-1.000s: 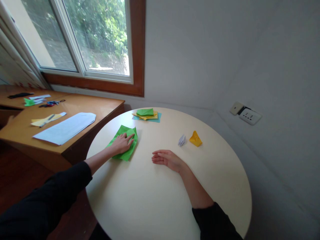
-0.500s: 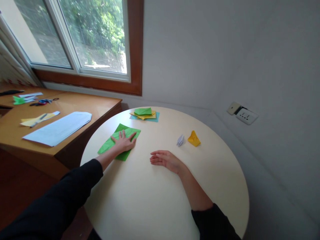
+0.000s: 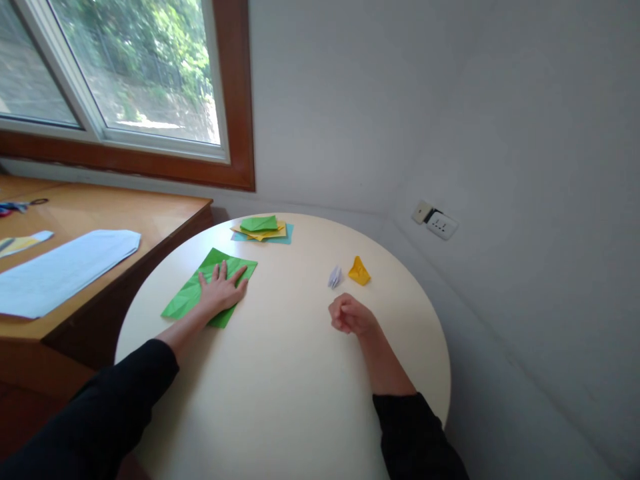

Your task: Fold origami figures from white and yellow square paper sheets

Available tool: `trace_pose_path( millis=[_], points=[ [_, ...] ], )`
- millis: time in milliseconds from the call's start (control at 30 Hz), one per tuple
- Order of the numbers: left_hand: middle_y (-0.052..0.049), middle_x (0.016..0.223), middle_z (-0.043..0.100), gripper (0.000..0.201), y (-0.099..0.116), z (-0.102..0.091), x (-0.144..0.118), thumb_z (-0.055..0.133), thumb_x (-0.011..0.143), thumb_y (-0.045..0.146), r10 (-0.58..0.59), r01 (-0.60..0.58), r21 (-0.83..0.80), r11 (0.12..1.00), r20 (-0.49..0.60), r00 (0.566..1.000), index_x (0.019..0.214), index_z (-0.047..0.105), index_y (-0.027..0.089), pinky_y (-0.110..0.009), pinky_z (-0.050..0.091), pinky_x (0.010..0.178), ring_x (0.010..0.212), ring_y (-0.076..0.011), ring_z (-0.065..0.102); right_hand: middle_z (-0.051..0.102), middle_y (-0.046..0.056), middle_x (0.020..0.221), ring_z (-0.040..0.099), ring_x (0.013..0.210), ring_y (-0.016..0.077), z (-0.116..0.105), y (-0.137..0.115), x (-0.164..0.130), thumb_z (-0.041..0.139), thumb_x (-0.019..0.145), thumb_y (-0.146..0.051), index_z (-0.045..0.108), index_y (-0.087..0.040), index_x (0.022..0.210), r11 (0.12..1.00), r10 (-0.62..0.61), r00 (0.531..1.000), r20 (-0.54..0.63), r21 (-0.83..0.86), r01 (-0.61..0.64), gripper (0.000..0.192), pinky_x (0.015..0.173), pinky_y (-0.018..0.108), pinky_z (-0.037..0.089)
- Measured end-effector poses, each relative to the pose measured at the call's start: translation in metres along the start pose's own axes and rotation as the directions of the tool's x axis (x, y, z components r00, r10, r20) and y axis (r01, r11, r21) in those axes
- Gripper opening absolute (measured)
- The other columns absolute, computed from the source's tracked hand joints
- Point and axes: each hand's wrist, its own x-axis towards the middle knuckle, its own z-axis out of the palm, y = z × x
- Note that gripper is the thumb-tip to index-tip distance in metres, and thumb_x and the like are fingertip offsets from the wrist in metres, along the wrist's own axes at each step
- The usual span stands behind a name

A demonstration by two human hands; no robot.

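My left hand (image 3: 220, 291) lies flat, fingers spread, on a creased green paper sheet (image 3: 186, 299) at the left of the round cream table (image 3: 280, 387). My right hand (image 3: 351, 316) rests on the table near the middle, fingers curled into a loose fist with nothing in it. Just beyond it sit a small white folded paper (image 3: 335, 276) and a yellow folded paper shape (image 3: 359, 271).
A stack of green, yellow and teal paper sheets (image 3: 262, 229) lies at the table's far edge. A wooden desk (image 3: 95, 220) to the left holds a long white sheet (image 3: 60, 268). A window (image 3: 130, 73) is behind it. A wall socket (image 3: 441, 224) is at the right.
The green sheet went from crumpled under my left hand to spread flat. My right hand curled from open into a loose fist. The view shifted to the right.
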Motion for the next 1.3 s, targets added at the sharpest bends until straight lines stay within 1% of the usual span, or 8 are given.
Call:
trace_pose_path(
  millis=[100,167,233,400,567,767,967,1300],
  points=[
    [-0.008,0.149,0.015,0.058,0.001,-0.002,-0.001,0.016,0.085,0.056,0.019,-0.019,-0.002,1.000,0.004,1.000,0.137,0.025,0.034,-0.068,0.003,0.097,0.134,-0.0368,0.010,0.031,-0.011,0.042,0.018,0.031,0.0024,-0.026,-0.009,-0.016,0.052,0.066,-0.055,0.048,-0.022,0.060,0.982,-0.180,0.953,-0.242,0.010,0.188,0.034,0.038,0.019,0.023],
    [-0.007,0.149,0.016,0.058,0.001,-0.003,-0.001,0.016,0.085,0.056,0.019,-0.019,-0.001,1.000,0.023,1.000,0.138,0.024,0.034,-0.070,0.003,0.096,0.134,-0.0374,0.012,0.029,-0.010,0.045,0.017,0.034,0.0046,-0.040,-0.012,-0.020,0.048,0.070,-0.049,0.048,-0.023,0.064,0.920,-0.372,0.679,-0.633,-0.156,0.359,0.027,0.040,0.021,0.026],
    [-0.007,0.149,0.018,0.058,0.001,-0.004,0.000,0.016,0.084,0.056,0.015,-0.015,0.008,1.000,0.041,0.999,0.138,0.023,0.035,-0.071,0.005,0.094,0.134,-0.0380,0.013,0.031,-0.008,0.047,0.025,0.037,0.0076,-0.050,-0.011,-0.018,0.044,0.071,-0.048,0.048,-0.022,0.065,0.898,-0.436,0.332,-0.836,-0.380,0.221,0.027,0.043,0.024,0.030],
    [-0.012,0.146,0.023,0.058,0.001,-0.010,0.004,0.018,0.083,0.058,0.043,-0.046,0.053,0.998,0.069,0.997,0.137,0.025,0.037,-0.073,0.014,0.089,0.131,-0.0413,0.019,0.044,-0.003,0.059,0.041,0.055,0.0136,-0.060,0.004,-0.004,0.053,0.065,-0.039,0.055,-0.019,0.078,0.857,-0.516,0.099,-0.851,-0.511,0.066,0.024,0.057,0.028,0.036],
    [-0.018,0.140,0.030,0.061,0.002,-0.013,0.006,0.018,0.081,0.063,0.055,-0.060,0.078,0.995,0.075,0.996,0.136,0.026,0.037,-0.074,0.017,0.083,0.125,-0.0443,0.025,0.054,0.009,0.091,0.047,0.090,0.0220,-0.067,0.014,0.003,0.056,0.060,-0.022,0.062,-0.015,0.097,0.659,-0.685,0.202,-0.700,-0.714,-0.237,0.038,0.088,0.038,0.036],
    [-0.013,0.146,0.022,0.065,-0.002,-0.006,0.007,0.013,0.079,0.066,0.068,-0.070,0.029,0.997,0.066,0.995,0.137,0.023,0.038,-0.073,0.003,0.089,0.132,-0.0423,0.011,0.054,0.011,0.095,0.051,0.090,0.0221,-0.079,0.026,0.008,0.051,0.065,-0.020,0.063,-0.015,0.099,0.507,-0.700,0.332,-0.633,-0.767,-0.393,0.037,0.088,0.037,0.040],
    [-0.014,0.148,0.016,0.068,-0.005,-0.005,0.011,0.013,0.077,0.069,0.061,-0.065,0.044,0.997,0.096,0.994,0.137,0.020,0.039,-0.071,0.007,0.091,0.132,-0.0420,0.011,0.055,0.010,0.089,0.052,0.086,0.0220,-0.079,0.027,0.007,0.053,0.067,-0.021,0.065,-0.013,0.088,0.494,-0.703,0.331,-0.629,-0.767,-0.408,0.026,0.086,0.036,0.041],
    [-0.017,0.135,0.040,0.066,-0.004,-0.027,0.023,0.022,0.078,0.066,0.103,-0.123,0.145,0.982,0.138,0.985,0.135,0.032,0.035,-0.061,0.020,0.092,0.122,-0.0435,0.034,0.053,0.010,0.083,0.050,0.081,0.0216,-0.077,0.026,0.007,0.057,0.067,-0.023,0.067,-0.012,0.077,0.484,-0.730,0.297,-0.615,-0.773,-0.411,0.018,0.081,0.037,0.041]
  ],
)
